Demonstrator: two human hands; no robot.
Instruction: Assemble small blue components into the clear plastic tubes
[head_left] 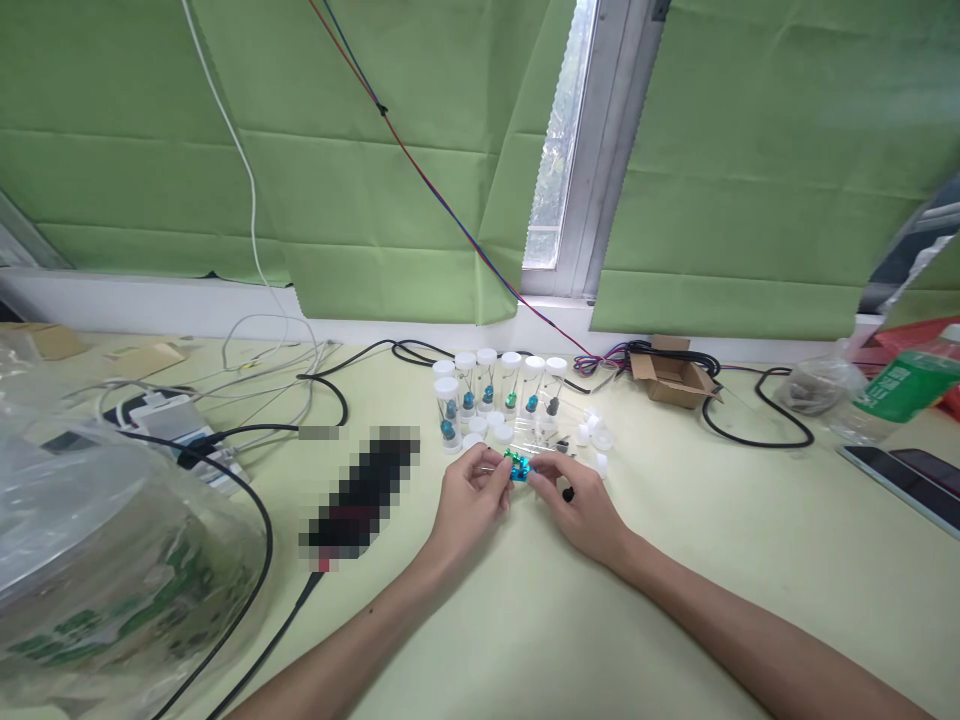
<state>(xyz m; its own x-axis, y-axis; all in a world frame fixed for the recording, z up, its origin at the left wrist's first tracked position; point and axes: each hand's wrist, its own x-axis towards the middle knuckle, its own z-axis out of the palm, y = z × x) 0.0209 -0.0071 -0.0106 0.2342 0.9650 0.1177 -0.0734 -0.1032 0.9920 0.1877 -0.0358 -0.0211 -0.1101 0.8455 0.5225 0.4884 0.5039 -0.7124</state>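
Both hands meet at the middle of the table over a small shiny blue-and-green piece [519, 466], too small to name. My left hand [474, 492] pinches its green side between thumb and fingers; a thin pale stem shows beside these fingers. From the right, thumb and index finger of my right hand [581, 500] close on the blue side. A small black part [568, 493] shows by the right fingers, partly hidden. Just beyond, clear capped tubes [511, 385] stand in a row, holding blue, green or dark pieces on thin stems. Loose white caps [502, 434] lie before them.
More caps and clear tubes [598, 434] lie right of the row. An open cardboard box [671, 380] and black cables sit at the back. Phones [904, 490] and a green-labelled bottle [907, 385] are at right. A large plastic bag [112, 560] and a pixelated dark object [360, 500] occupy the left.
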